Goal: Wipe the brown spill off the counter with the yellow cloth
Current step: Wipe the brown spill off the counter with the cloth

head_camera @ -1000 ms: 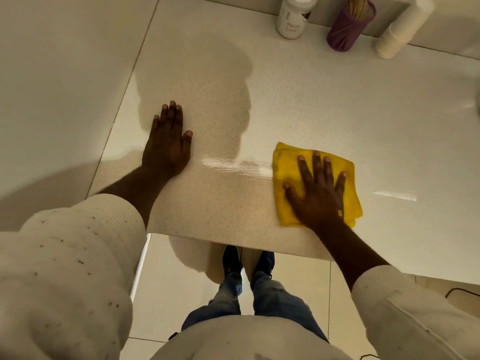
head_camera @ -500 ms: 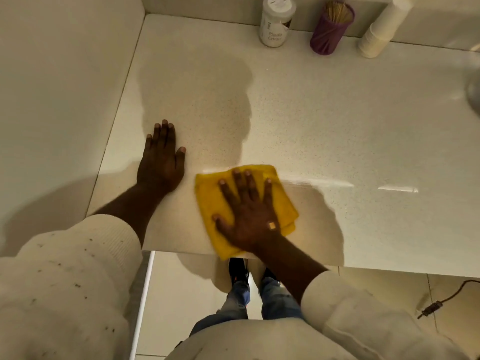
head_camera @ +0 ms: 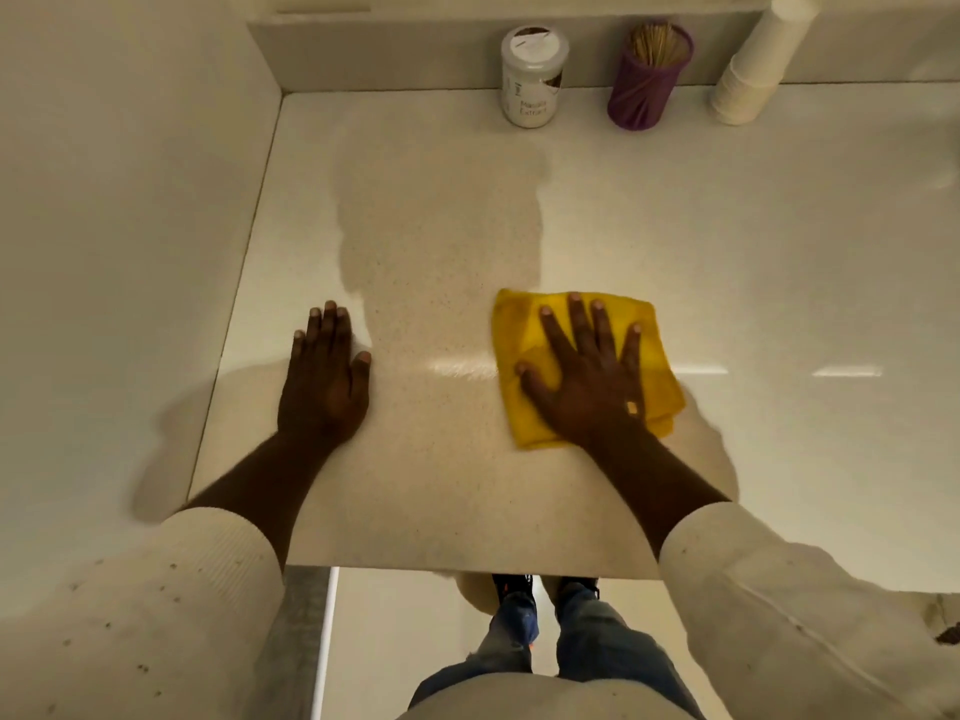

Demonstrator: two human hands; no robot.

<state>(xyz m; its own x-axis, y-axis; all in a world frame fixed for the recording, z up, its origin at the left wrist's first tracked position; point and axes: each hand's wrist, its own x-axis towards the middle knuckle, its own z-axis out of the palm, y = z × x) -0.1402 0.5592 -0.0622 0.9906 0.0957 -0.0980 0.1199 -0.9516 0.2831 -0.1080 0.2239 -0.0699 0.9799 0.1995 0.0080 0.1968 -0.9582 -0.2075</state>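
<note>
- Flat and open, our right hand (head_camera: 587, 379) makes its grip by pressing down on the yellow cloth (head_camera: 524, 330), fingers (head_camera: 575, 314) spread wide across it, nothing pinched or lifted.
- Our left hand (head_camera: 324, 381) lies palm-down and empty on the counter (head_camera: 753, 252), well apart from the cloth, bracing us.
- The cloth is folded into a rough square and sits near the front edge of the counter, a little right of centre.
- We cannot make out a clear brown spill; the darker patch running toward the back wall looks like our own shadow, and a pale glossy streak (head_camera: 457, 367) between the hands may be a wet trail.
- At the back wall stand a white jar (head_camera: 532, 77), a purple holder of sticks (head_camera: 649, 77) and a stack of paper cups (head_camera: 753, 65), all well clear of the cloth.
- To do this step well, we judge it best to keep the palm flat and the pressure even, so the whole fold touches the surface.
- Overlapping passes, drawn toward one spot, should gather the liquid instead of smearing it.
- Turning the cloth to a clean face once it soils would help.
- We should keep strokes short of the front edge, so nothing drips to the floor (head_camera: 405, 626).
</note>
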